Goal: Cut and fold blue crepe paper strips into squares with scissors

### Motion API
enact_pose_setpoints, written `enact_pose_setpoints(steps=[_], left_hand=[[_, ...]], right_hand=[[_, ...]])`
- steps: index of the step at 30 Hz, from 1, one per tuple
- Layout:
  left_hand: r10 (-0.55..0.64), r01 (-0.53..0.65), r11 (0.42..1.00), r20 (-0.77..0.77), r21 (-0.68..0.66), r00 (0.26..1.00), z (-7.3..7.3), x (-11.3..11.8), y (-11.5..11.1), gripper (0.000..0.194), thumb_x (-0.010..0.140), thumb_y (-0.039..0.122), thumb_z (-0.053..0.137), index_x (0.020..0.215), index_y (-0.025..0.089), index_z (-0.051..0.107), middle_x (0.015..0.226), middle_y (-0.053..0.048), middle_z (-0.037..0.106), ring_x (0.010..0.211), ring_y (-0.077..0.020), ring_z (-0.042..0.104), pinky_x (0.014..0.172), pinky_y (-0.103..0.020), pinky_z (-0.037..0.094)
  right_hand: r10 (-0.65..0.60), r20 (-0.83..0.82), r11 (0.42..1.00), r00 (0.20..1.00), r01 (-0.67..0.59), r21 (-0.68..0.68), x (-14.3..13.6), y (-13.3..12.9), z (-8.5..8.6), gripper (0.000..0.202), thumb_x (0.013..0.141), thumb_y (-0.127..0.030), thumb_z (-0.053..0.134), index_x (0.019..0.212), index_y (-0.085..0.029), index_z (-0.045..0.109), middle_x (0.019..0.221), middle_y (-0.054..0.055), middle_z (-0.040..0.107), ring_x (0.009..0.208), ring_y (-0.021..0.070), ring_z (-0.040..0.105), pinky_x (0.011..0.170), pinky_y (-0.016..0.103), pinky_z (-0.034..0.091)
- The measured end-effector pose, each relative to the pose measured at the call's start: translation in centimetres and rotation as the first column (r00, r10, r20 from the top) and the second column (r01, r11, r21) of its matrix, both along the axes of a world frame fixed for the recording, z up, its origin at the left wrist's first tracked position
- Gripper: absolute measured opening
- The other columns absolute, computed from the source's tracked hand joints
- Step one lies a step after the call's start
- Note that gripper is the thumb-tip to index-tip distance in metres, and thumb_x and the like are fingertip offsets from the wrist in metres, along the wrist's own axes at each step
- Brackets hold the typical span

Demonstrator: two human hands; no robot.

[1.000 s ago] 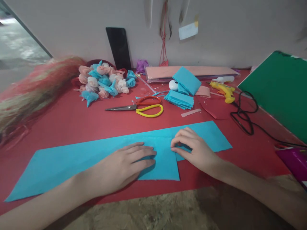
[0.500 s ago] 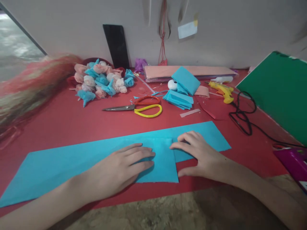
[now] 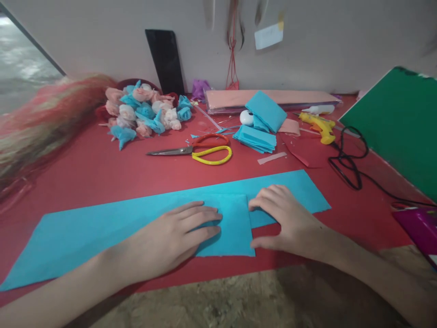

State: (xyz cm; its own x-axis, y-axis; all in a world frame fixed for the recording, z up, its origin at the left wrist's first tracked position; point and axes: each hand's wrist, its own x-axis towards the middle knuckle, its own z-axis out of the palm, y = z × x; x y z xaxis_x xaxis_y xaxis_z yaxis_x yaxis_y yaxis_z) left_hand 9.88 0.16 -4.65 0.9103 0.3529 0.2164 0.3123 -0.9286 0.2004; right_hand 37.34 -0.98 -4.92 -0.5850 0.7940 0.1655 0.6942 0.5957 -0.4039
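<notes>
A long strip of blue crepe paper [image 3: 102, 228] lies slantwise on the red table top, with a squarish flap [image 3: 235, 228] of the same blue on its middle. My left hand [image 3: 184, 230] rests flat on the flap, fingers stretched to the right. Close to the flap's right edge is my right hand [image 3: 280, 221], its thumb and fingers apart in a curve. The thumb tip is at the flap's edge; the other fingers are over the strip. Scissors [image 3: 194, 151] with one red and one yellow handle lie beyond the strip.
Blue folded paper pieces [image 3: 256, 139], a yellow glue gun [image 3: 319, 125] with black cord and a pink paper pack [image 3: 273, 98] lie at the back. Paper flowers [image 3: 146, 109] are heaped at back left. A green board [image 3: 399, 127] leans right; a purple object [image 3: 416, 232] lies below it.
My right fingers have shifted slightly right and curled a little more beside the flap's edge. My left hand stays flat on the paper. The whole view has tilted slightly.
</notes>
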Motion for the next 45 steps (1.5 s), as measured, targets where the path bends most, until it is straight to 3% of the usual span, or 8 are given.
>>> enact_pose_setpoints(steps=[6,12,18,25,31,37,41,45], left_hand=[[0.001,-0.001,1.000,-0.008,-0.010,1.000,-0.1,-0.1,-0.1,0.033,0.089,0.006,0.041,0.116,0.016,0.056,0.123,-0.010,0.061,0.120,-0.0204,0.053,0.109,-0.042,0.039],[0.001,-0.001,1.000,-0.001,0.005,1.000,0.1,0.0,-0.1,0.031,0.089,0.007,0.041,0.114,0.016,0.057,0.120,-0.009,0.063,0.118,-0.0208,0.055,0.107,-0.042,0.041],[0.001,0.001,1.000,-0.055,0.029,0.999,-0.1,-0.2,-0.1,0.035,0.090,0.006,0.038,0.118,0.017,0.055,0.125,-0.009,0.059,0.120,-0.0218,0.053,0.108,-0.043,0.040],[-0.006,0.007,1.000,-0.066,0.019,0.998,-0.2,-0.2,-0.1,0.036,0.090,0.006,0.039,0.120,0.017,0.054,0.125,-0.008,0.059,0.121,-0.0221,0.051,0.109,-0.043,0.038],[0.003,-0.002,1.000,-0.057,0.028,0.998,-0.2,-0.2,-0.2,0.034,0.090,0.006,0.040,0.118,0.017,0.054,0.125,-0.009,0.059,0.121,-0.0209,0.051,0.109,-0.042,0.038],[-0.001,0.003,0.999,-0.044,0.034,0.999,-0.1,-0.1,-0.1,0.034,0.090,0.006,0.040,0.118,0.017,0.055,0.123,-0.009,0.060,0.121,-0.0197,0.052,0.109,-0.040,0.039],[-0.003,0.004,0.999,-0.046,0.033,0.999,-0.1,0.0,-0.1,0.034,0.091,0.006,0.037,0.118,0.017,0.054,0.124,-0.008,0.059,0.121,-0.0200,0.051,0.109,-0.041,0.038],[-0.002,0.002,1.000,-0.045,0.010,0.999,-0.2,-0.1,-0.2,0.033,0.092,0.008,0.038,0.118,0.017,0.055,0.124,-0.007,0.060,0.119,-0.0200,0.053,0.109,-0.041,0.038]], right_hand=[[0.038,-0.023,0.997,0.999,-0.036,0.065,-0.6,0.2,-0.7,0.025,0.086,-0.045,0.056,0.080,-0.021,0.053,0.074,0.000,0.055,0.073,0.0164,0.047,0.071,0.032,0.033],[0.094,0.059,0.995,0.994,-0.096,0.024,-0.2,-0.2,-0.1,0.066,0.058,-0.077,0.061,0.088,-0.018,0.056,0.083,0.004,0.057,0.079,0.0205,0.047,0.077,0.038,0.035],[0.332,-0.066,0.937,0.941,-0.321,0.139,0.9,-0.1,-0.1,0.033,0.090,-0.044,0.050,0.109,-0.020,0.063,0.083,0.004,0.058,0.081,0.0168,0.048,0.079,0.036,0.034],[-0.003,0.007,0.985,1.000,0.002,0.170,0.4,-0.2,-0.8,0.041,0.086,-0.040,0.056,0.116,-0.014,0.063,0.078,0.004,0.057,0.076,0.0183,0.047,0.073,0.036,0.036],[0.034,0.081,0.985,0.996,-0.047,0.164,0.0,-0.8,-0.4,0.044,0.091,-0.037,0.045,0.126,-0.013,0.055,0.085,0.007,0.056,0.081,0.0203,0.045,0.076,0.039,0.037],[-0.104,0.169,0.969,0.980,0.062,0.240,-0.1,-0.4,-0.9,0.057,0.095,-0.044,0.033,0.131,-0.003,0.047,0.085,0.010,0.055,0.079,0.0226,0.045,0.070,0.039,0.037],[0.038,0.108,0.975,0.993,-0.061,0.214,-0.2,-0.5,-0.8,0.042,0.095,-0.034,0.037,0.129,-0.012,0.050,0.088,0.009,0.055,0.083,0.0211,0.047,0.075,0.039,0.038],[-0.074,0.083,0.970,0.994,0.053,0.236,-0.2,-0.3,-0.6,0.040,0.093,-0.031,0.042,0.124,-0.008,0.052,0.087,0.010,0.056,0.080,0.0220,0.047,0.071,0.039,0.040]])
